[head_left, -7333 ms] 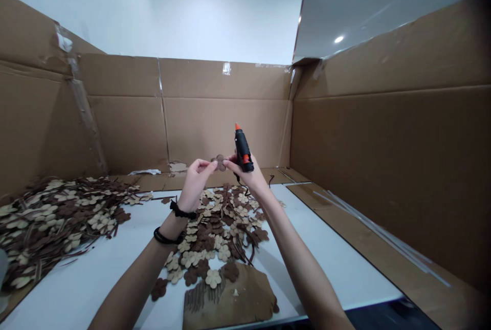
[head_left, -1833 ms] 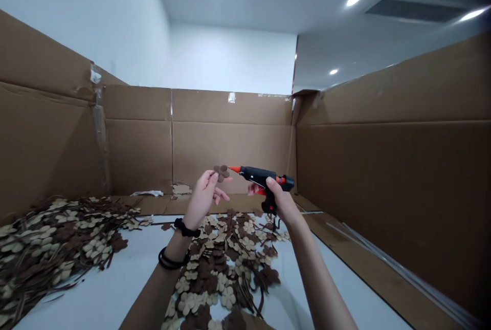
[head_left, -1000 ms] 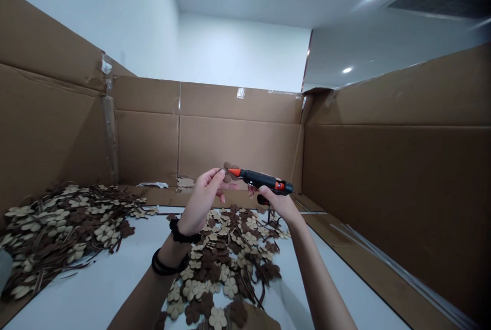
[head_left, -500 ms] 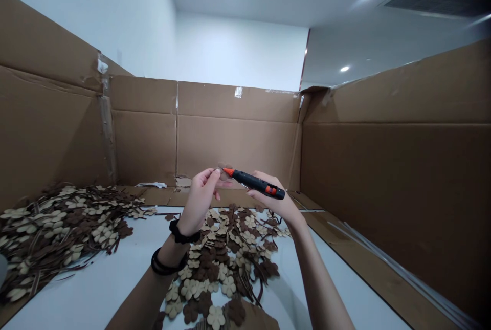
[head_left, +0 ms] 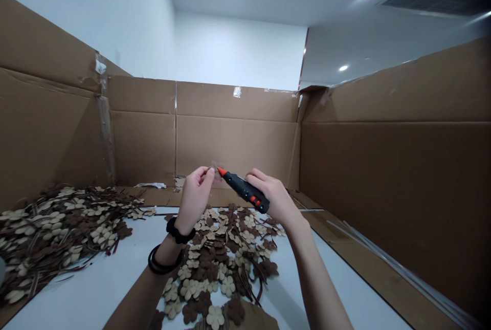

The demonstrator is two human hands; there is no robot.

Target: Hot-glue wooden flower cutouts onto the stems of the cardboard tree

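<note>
Left grip [head_left: 195, 194], one of two bare hands: thumb and fingers are pinched together on one brown flower cutout [head_left: 214, 163], held above the surface [head_left: 99, 273] before the back cardboard wall [head_left: 238, 140]. Right grip [head_left: 274, 194]: fingers closed about one black glue gun [head_left: 245, 188], its handle hidden. Its single orange nozzle [head_left: 221, 171] slants up and leftward to the flower; contact between the two cannot be told. Two black wristbands, one scrunchie [head_left: 179, 232] and one looped band [head_left: 163, 268], encircle the left wrist. Two piles of cream and brown flower cutouts with dark strips lie on the white surface: a left pile [head_left: 65, 230] and a central pile [head_left: 215, 253] beneath the hands, both overlapping too densely to count. One cardboard piece [head_left: 257, 317] shows at the lower edge. Three cardboard walls rise around the surface; pale rods [head_left: 378, 250], number unclear, lie along the right.
</note>
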